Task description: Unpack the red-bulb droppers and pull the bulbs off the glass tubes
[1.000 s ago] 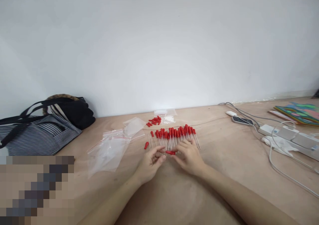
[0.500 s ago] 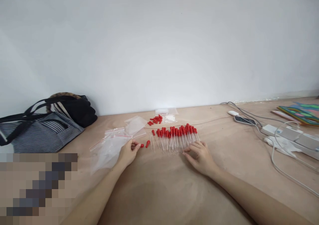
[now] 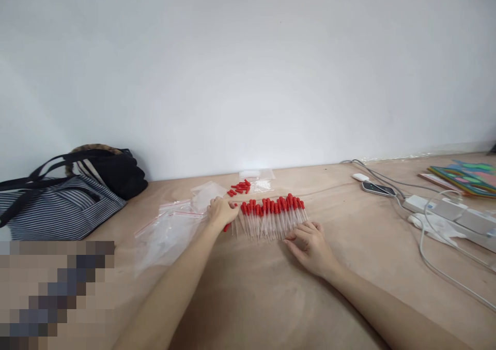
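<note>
A row of clear droppers with red rubber bulbs [image 3: 273, 210] lies side by side on the table, tips toward me. My left hand [image 3: 222, 211] is at the row's left end, its thumb and fingers closed at a red dropper bulb [image 3: 235, 205]. A loose red bulb [image 3: 227, 227] shows just below that hand, partly covered by it. My right hand [image 3: 312, 249] rests on the table by the tips at the row's right end. Its fingers are loosely bent and its thumb stands apart, with nothing visible in them.
Several red bulbs [image 3: 240, 187] lie behind the row beside a clear bag of thin tubes [image 3: 260, 185]. Clear zip bags [image 3: 166, 241] spread at the left, near a striped bag [image 3: 77, 205]. At the right are a power strip [image 3: 445, 213], cables, a phone-like device [image 3: 377, 188] and colourful boards [image 3: 465, 177].
My left hand has moved forward and right, from a loose red bulb to the bulb at the row's left end. My right hand has stayed by the tips.
</note>
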### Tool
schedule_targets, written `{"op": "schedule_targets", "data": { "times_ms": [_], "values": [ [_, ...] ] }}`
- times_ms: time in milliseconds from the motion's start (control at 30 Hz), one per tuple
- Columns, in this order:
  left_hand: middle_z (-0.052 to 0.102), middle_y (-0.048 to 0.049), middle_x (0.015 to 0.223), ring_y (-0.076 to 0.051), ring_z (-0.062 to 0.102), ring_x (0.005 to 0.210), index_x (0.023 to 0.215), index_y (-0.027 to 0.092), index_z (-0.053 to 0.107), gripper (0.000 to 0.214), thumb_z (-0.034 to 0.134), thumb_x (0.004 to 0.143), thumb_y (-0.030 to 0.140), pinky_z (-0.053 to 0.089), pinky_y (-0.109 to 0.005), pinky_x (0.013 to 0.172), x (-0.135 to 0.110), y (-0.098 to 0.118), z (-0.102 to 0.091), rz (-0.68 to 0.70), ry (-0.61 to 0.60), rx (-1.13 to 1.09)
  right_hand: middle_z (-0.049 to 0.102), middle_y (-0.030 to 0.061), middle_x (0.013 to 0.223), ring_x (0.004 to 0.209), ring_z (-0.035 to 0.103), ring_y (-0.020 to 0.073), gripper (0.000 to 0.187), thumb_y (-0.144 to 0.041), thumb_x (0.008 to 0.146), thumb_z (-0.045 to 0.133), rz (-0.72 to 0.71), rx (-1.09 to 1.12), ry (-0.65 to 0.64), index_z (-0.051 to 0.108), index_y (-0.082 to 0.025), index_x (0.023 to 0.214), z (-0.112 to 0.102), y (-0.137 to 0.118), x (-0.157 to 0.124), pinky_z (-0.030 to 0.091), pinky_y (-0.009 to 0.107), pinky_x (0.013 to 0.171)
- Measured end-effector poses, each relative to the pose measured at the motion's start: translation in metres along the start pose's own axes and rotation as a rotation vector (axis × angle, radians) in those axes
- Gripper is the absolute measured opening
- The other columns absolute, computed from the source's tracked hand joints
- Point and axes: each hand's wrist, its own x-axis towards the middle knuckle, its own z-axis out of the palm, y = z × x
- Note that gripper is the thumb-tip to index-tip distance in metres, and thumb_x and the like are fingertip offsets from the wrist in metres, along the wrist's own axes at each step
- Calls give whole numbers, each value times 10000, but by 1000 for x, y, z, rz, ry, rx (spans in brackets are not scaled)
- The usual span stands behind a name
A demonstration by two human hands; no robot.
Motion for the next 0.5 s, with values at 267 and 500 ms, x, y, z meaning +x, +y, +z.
{"op": "schedule_targets", "data": {
  "times_ms": [267,500],
  "values": [
    [601,-187,973,-358,467,1010,768,121,639,265,587,602,321,357,-418,815,6,18,11,-46,21,-7,615,-12,668,667,531,132,103,-241,776,516,3,-5,17,569,-216,691,-1,-2,2,295,310,719],
    [638,-76,700,-315,561,868,570,175,609,189,541,663,323,417,-353,680,2,14,-21,-86,-94,-240,614,-1,665,670,539,146,126,-248,781,511,16,33,32,569,-213,674,0,-3,1,332,322,708]
  ]
}}
